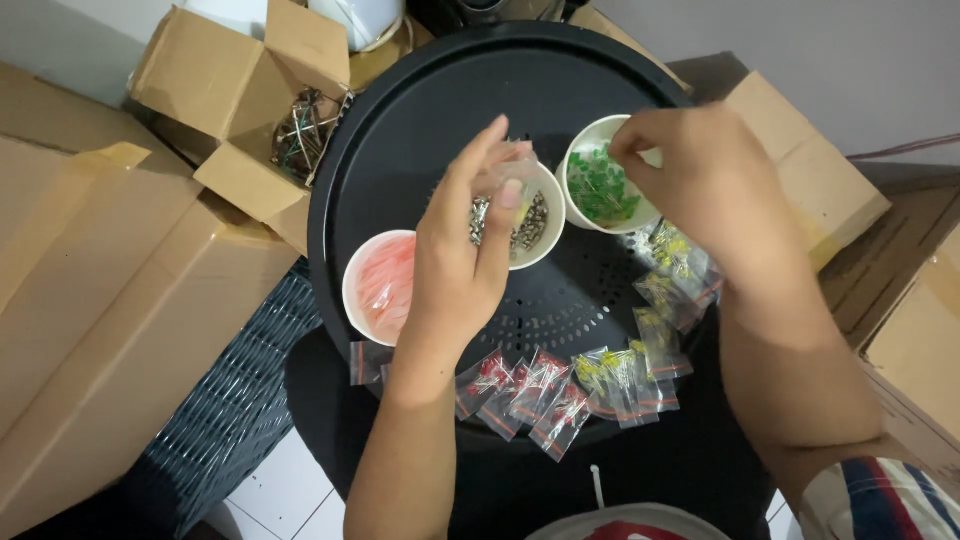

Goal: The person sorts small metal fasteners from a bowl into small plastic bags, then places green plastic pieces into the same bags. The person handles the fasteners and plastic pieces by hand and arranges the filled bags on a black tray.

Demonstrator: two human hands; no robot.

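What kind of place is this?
Probably a home packing corner: brown cardboard boxes, a round black tray with white bowls of small parts, and little clear sealed bags in rows.

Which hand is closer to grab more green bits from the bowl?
Probably the right hand: its fingertips are already at the rim of the green bowl. The left hand holds a small clear bag over the middle bowl.

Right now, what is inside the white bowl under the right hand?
The white bowl holds a heap of small green pieces, loose and piled toward the middle. The right hand reaches over the rim with pinched fingertips and covers the bowl's right side, so what lies there cannot be seen.
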